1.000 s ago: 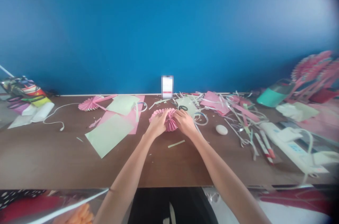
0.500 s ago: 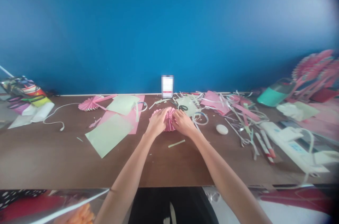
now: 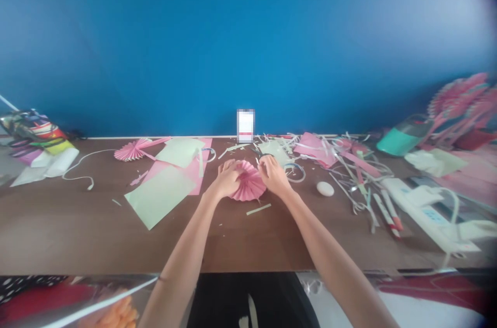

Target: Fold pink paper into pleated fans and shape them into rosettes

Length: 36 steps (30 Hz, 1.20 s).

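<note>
A pink pleated paper fan lies spread on the brown table straight ahead of me. My left hand grips its left edge and my right hand grips its right edge, both with fingers curled over the folds. The fan's lower half shows between the hands as a half circle; its upper edge is partly hidden by my fingers. A loose pale paper strip lies just in front of the fan.
Pale green and pink sheets lie to the left, with another pink fan behind them. Paper scraps, tape rings and markers clutter the right side beside a white oval object. A white cord lies far left.
My hands have moved apart and the fan, bunched between them before, has spread open into a wider half circle toward me.
</note>
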Available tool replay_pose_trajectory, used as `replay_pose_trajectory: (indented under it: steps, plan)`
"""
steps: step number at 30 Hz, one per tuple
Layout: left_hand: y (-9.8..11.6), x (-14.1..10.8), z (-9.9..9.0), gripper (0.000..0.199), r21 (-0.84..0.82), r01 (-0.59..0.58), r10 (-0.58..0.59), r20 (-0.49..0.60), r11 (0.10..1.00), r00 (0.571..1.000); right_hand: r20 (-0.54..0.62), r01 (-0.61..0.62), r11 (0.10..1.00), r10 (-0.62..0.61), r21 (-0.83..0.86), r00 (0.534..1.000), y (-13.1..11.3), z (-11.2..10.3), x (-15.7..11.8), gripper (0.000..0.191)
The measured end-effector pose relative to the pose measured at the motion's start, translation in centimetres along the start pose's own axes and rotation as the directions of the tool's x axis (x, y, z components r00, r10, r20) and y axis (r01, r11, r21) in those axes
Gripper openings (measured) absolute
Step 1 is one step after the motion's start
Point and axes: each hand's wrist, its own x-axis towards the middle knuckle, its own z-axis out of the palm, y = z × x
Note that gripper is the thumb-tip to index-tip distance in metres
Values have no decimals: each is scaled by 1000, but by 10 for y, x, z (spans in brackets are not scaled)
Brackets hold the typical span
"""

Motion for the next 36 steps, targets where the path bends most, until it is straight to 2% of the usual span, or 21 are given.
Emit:
replay_pose_trajectory:
  steps: [3,10,18,29,36]
  plan:
    - [-4,1,0,47,-74,-41,43,21,996,999,66,20,999,-23,45,998,-1,0,-1,10]
    - [-17,3,5,50,-130,-19,8,-86,991,996,234,38,995,-60,94,970,-9,2,-6,27]
    - [-15,2,3,40,-37,-80,72,-166,996,984,283,69,991,-100,117,954,-11,0,-5,30]
    - [-10,-1,-3,31,-18,-70,68,-122,997,990,290,101,991,-121,83,949,-17,-2,-5,27]
    - [-15,0,1,33,-32,-53,50,-103,998,993,308,80,994,-101,80,946,-15,-3,-5,30]
